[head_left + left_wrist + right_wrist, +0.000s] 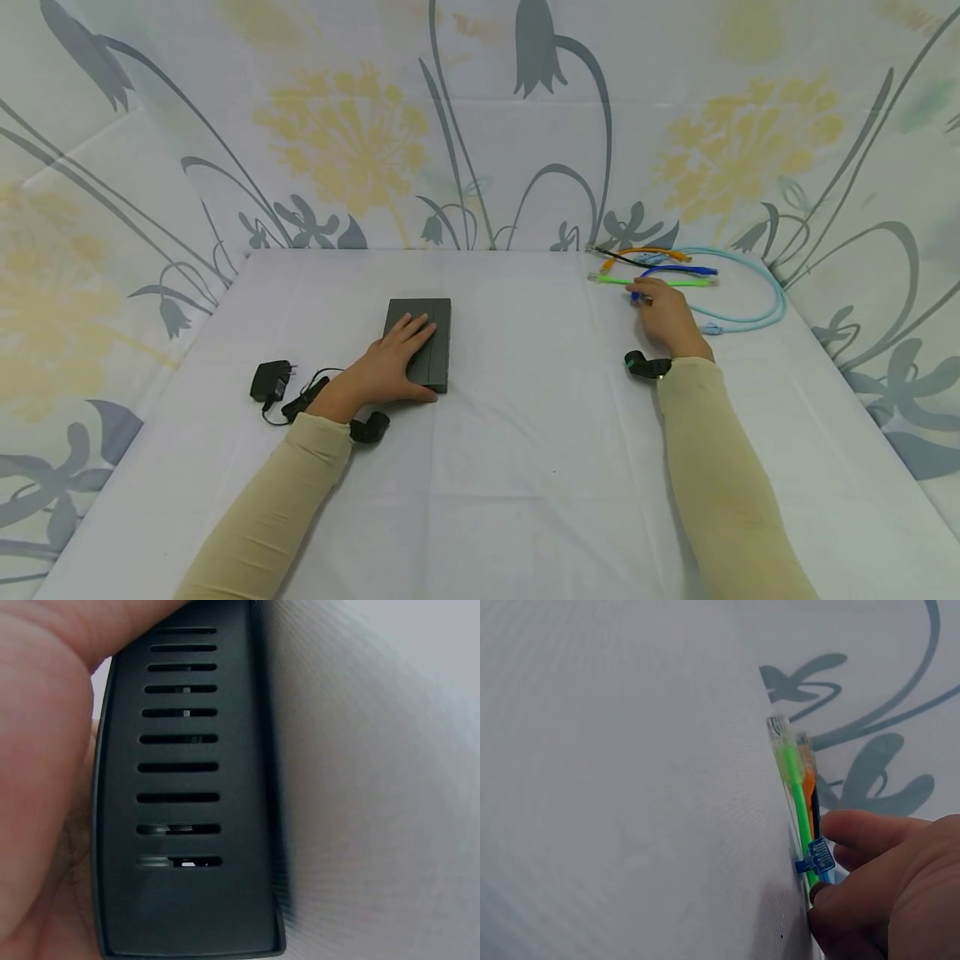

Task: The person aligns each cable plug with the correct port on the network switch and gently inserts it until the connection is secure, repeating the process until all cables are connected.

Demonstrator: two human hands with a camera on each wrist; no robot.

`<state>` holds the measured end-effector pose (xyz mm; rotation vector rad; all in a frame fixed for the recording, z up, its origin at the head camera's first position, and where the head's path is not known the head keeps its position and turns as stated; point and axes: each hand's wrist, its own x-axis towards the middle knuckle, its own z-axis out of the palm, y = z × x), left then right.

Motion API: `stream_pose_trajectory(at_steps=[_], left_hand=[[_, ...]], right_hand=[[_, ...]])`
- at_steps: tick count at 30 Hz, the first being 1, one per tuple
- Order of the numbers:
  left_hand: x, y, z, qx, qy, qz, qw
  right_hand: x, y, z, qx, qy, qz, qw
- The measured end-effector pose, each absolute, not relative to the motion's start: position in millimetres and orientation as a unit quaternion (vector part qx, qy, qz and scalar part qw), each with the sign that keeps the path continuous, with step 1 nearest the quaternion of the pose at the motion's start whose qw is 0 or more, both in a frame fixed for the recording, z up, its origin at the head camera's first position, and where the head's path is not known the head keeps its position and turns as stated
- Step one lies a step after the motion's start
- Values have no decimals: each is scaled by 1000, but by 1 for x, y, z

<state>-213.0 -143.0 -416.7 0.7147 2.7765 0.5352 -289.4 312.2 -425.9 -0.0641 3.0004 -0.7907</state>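
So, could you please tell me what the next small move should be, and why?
Probably lift the blue cable clear of the green cable close by: the right hand appears to pinch it near one plug, while the left hand rests on the dark box.

Dark flat box left of blue cable

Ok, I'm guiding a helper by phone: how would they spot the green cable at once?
On the white table, find the bunched cables at the back right. The green cable runs nearly straight there, bright lime, unlike its orange, black and blue neighbours.
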Motion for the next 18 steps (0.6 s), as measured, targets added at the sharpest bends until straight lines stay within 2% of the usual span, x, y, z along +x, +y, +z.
stream_pose_trajectory(at_steps=[10,18], left_hand=[[-213,-143,-416,242,946,183,117],[-214,-143,-418,243,946,180,117]], right_hand=[[-289,312,-428,-22,971,-236,22],[-287,312,-430,-19,971,-239,-6]])
